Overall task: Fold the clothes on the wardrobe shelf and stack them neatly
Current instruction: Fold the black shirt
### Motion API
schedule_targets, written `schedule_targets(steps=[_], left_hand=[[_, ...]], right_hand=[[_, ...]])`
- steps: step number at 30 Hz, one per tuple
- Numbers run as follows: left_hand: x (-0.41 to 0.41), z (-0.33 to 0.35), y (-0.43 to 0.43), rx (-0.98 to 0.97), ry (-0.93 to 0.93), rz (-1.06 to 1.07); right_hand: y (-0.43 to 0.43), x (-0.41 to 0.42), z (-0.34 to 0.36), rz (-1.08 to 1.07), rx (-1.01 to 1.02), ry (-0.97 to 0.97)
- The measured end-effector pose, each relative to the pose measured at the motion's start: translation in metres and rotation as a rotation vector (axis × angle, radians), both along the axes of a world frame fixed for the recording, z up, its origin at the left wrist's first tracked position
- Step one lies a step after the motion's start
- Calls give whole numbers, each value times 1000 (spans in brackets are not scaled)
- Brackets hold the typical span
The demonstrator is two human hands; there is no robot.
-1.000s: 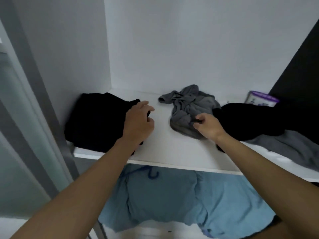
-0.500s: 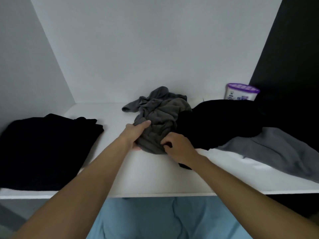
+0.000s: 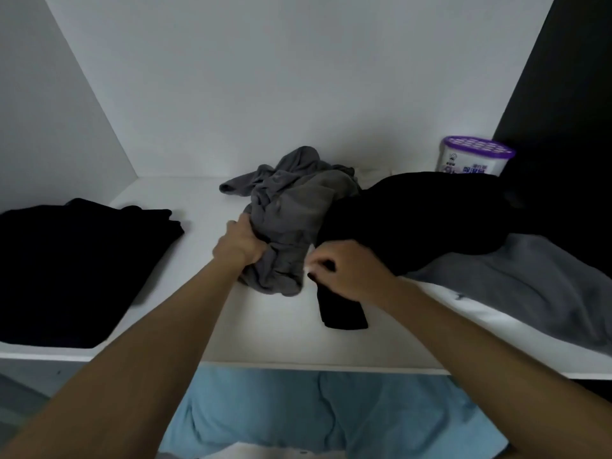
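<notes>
The crumpled grey garment [image 3: 291, 220] lies mid-shelf [image 3: 265, 332]. The left hand [image 3: 241, 243] grips a fistful of its left edge. Just right of it, the right hand [image 3: 347, 273] curls over the black garment [image 3: 414, 220]; I cannot tell whether it pinches cloth. Well left of the grey garment lies a folded black pile [image 3: 73, 260]. A tub [image 3: 473, 157] stands to its back right.

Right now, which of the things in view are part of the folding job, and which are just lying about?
Part of the job: crumpled grey garment, gripped by the left hand; black heap beside it; flat grey garment at right; folded black pile at left; the shelf.
Just lying about: purple-lidded tub at the back; blue cloth below the shelf.
</notes>
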State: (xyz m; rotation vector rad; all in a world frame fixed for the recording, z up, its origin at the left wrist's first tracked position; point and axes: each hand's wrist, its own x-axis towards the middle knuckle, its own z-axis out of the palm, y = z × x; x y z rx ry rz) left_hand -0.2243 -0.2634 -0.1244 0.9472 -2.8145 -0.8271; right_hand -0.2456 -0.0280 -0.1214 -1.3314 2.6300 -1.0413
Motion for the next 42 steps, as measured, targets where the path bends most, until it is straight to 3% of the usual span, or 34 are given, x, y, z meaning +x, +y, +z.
schedule_targets(steps=[2, 3, 6, 8, 10, 14, 16, 18, 20, 22, 24, 26, 28, 32, 36, 38, 42], left_hand=[[10, -1, -10, -109, -10, 64], [15, -1, -14, -139, -7, 91], [22, -2, -12, -165, -1, 117], [26, -2, -3, -182, -16, 114], [32, -1, 6, -235, -4, 122], [43, 12, 22, -403, 296, -6], [44, 30, 39, -187, 458, -83], [44, 51, 64, 384, 442, -92], [41, 70, 85, 936, 197, -136], [39, 81, 103, 1210, 45, -231], [40, 81, 124, 1257, -1, -302], [46, 76, 151, 1194, 8, -340], [56, 66, 173, 1154, 62, -349], [102, 49, 187, 1222, 205, -334], [167, 33, 168, 1282, 273, -347], [204, 24, 153, 1262, 247, -382], [279, -3, 130, 1299, 106, -451]], right_hand=[[19, -27, 9, -287, 26, 257], [30, -41, 13, -414, 101, 290], [57, -74, 15, -601, 416, 121], [63, -80, 4, -631, 411, 129], [62, -81, -1, -646, 202, 128], [58, -86, 33, -671, -563, -128], [55, -72, 66, -565, -834, -281], [54, -38, 90, -359, -926, -412], [60, 8, 89, -139, -757, -409], [69, 59, 66, 24, -430, -380], [81, 102, 35, 107, -110, -341], [94, 133, 6, 75, 4, -267], [108, 154, -12, -51, -86, -303], [131, 189, -34, -326, -302, -564], [139, 224, -51, -576, -717, -1077], [135, 241, -53, -613, -940, -1220], [99, 283, -48, -407, -990, -1291]])
